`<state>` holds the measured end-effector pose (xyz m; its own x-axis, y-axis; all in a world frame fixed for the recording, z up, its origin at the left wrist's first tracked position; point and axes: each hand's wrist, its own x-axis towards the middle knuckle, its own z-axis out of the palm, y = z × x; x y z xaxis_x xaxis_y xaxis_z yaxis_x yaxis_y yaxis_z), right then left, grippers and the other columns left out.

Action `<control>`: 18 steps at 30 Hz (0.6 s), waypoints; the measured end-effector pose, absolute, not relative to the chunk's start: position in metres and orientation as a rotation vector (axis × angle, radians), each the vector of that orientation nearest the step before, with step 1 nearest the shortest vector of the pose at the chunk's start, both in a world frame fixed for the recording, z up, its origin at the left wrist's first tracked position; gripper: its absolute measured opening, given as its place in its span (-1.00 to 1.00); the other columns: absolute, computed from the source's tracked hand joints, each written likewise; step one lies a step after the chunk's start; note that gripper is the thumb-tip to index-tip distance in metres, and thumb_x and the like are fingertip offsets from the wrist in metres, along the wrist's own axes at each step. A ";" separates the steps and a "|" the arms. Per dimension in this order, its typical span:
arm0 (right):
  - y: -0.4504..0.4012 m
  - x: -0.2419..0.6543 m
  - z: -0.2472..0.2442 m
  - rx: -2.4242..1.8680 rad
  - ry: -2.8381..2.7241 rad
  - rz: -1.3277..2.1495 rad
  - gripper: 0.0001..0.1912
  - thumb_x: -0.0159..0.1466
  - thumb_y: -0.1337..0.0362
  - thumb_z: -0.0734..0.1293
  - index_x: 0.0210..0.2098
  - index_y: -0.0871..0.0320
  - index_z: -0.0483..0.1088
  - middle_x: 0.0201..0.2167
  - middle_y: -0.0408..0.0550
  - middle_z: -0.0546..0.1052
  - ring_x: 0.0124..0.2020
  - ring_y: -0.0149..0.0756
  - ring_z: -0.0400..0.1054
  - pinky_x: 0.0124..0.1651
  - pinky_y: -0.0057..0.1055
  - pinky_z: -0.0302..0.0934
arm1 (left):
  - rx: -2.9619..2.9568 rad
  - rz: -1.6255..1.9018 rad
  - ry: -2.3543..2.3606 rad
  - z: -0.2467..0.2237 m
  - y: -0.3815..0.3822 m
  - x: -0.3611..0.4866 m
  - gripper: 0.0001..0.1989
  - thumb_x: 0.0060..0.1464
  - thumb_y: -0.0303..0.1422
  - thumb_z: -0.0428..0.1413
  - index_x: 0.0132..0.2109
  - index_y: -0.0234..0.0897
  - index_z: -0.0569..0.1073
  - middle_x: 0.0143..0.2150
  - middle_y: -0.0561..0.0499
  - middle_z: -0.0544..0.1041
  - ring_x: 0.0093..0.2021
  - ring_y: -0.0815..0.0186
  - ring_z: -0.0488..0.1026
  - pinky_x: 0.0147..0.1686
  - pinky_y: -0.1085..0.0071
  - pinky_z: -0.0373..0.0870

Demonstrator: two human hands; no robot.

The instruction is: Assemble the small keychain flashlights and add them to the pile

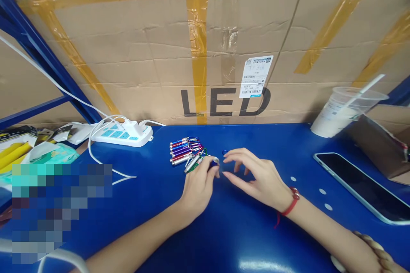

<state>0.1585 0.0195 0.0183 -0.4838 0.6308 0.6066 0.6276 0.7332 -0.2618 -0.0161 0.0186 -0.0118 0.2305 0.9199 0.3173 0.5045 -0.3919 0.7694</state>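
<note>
My left hand [199, 188] is closed around a small keychain flashlight [214, 162], of which only a blue part and a silvery end show; the fingers hide the rest. Just to the right, my right hand [256, 175] is open, thumb and fingers apart, with nothing visible between them. A blue ring-like clip [225, 152] shows beside its fingertips; whether it belongs to the held piece I cannot tell. Beyond my left hand lies a row of several keychain flashlights [182, 152] in blue, purple, red, silver and green, with carabiner clips at their right ends.
A white power strip [123, 135] with cables sits at the back left, near yellow and green packages [38, 153]. On the right are a phone [365, 187], a plastic cup with straw [339, 111], a cardboard box [381, 145] and small white discs [323, 191]. A large carton [144, 59] stands behind.
</note>
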 end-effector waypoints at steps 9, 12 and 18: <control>0.031 0.154 -0.002 -1.141 -2.509 0.003 -0.51 0.21 0.00 0.17 0.08 0.05 0.22 0.12 0.05 0.24 0.12 -0.11 0.11 0.07 -0.12 0.10 | 1.590 1.317 1.262 -0.009 0.024 -0.014 -0.78 0.22 -0.21 -0.22 -0.31 -0.22 0.17 -0.52 0.15 0.27 -0.54 0.44 0.21 -0.48 0.52 0.16; 0.033 0.153 -0.007 -1.165 -2.534 -0.011 -0.45 0.21 -0.06 0.13 0.12 0.04 0.20 0.17 0.07 0.18 0.17 -0.05 0.01 0.11 -0.03 0.01 | 1.690 1.287 1.197 -0.010 0.020 -0.013 -0.79 0.22 -0.22 -0.21 -0.26 -0.23 0.20 -0.53 0.14 0.26 -0.52 0.42 0.23 -0.43 0.49 0.19; 0.032 0.153 -0.005 -1.146 -2.533 0.001 -0.52 0.22 -0.03 0.14 0.04 0.03 0.29 0.17 0.08 0.17 0.19 -0.03 -0.01 0.11 0.01 0.00 | 1.869 1.162 1.150 -0.013 0.014 -0.013 -0.80 0.22 -0.24 -0.20 -0.22 -0.24 0.22 -0.54 0.14 0.27 -0.51 0.40 0.25 -0.39 0.45 0.20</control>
